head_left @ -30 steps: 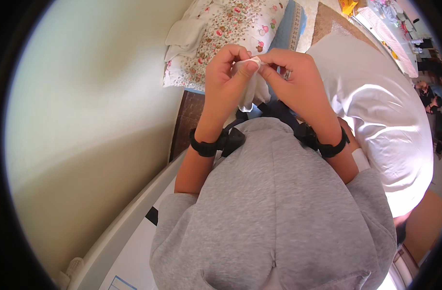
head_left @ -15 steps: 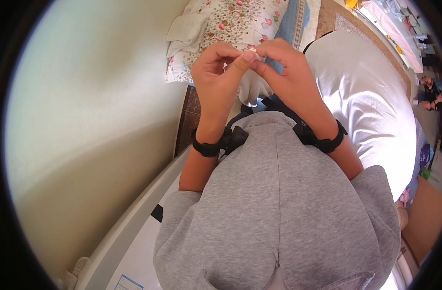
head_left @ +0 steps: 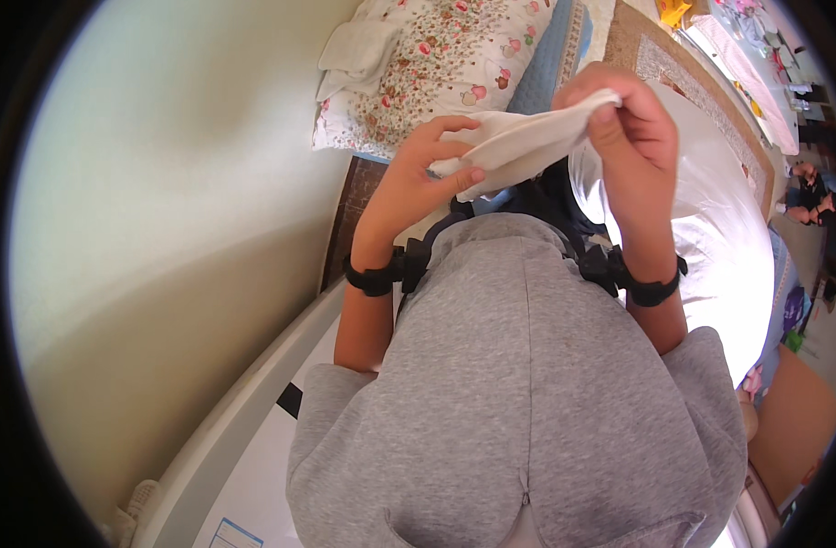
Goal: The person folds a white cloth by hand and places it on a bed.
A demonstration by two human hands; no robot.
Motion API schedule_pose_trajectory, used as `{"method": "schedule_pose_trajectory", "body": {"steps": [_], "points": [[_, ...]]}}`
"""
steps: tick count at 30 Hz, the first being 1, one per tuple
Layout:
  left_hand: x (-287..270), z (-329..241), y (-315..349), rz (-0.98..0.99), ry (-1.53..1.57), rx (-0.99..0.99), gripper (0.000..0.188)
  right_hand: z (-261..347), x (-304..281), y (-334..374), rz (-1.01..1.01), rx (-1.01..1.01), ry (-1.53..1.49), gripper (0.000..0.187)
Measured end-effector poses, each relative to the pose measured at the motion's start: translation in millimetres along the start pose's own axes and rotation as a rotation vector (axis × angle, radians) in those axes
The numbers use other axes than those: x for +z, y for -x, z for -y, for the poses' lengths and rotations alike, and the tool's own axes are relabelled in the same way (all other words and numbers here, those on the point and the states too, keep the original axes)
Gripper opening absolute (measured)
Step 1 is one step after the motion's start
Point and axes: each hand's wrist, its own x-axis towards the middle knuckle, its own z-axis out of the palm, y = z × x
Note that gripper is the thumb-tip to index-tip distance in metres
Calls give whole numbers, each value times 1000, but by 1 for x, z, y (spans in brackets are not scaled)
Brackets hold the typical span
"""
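Note:
A soft white cloth [head_left: 527, 151], long and narrow like a sock, stretches between my two hands in front of my chest. My right hand [head_left: 632, 132] pinches its upper right end between thumb and curled fingers. At the other end, my left hand [head_left: 427, 173] has the cloth between its thumb and fingers, which curve loosely over it with their tips apart. The cloth slopes up toward the right hand. Part of its left end is hidden in the left palm. Both wrists wear black straps.
A flowered pillow [head_left: 436, 64] lies ahead, with a folded white cloth [head_left: 356, 55] on its left side. A pale wall [head_left: 162, 201] rises close on my left. White bulky fabric [head_left: 710, 247] bulges on the right. Beyond it stand a brown cardboard panel [head_left: 797, 416] and scattered items.
My hands were together, pinching the white cloth at one spot while it hung down. They have moved apart, the right hand rightward and the left lower, spreading the cloth between them.

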Motion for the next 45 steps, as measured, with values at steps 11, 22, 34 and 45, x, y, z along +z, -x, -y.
{"method": "schedule_pose_trajectory", "body": {"steps": [11, 22, 34, 45], "points": [[7, 96, 22, 274, -579, -118, 24, 59, -13, 14, 154, -17, -42, 19], [-40, 66, 68, 92, -269, -582, 29, 50, -53, 11, -2, -70, 77, 19], [-14, 57, 79, -25, -698, -774, 48, 32, -32, 7, 104, -5, 53, 18], [26, 132, 90, -345, -869, -823, 39, 12, 5, 19, 337, 170, 12, 16]]}}
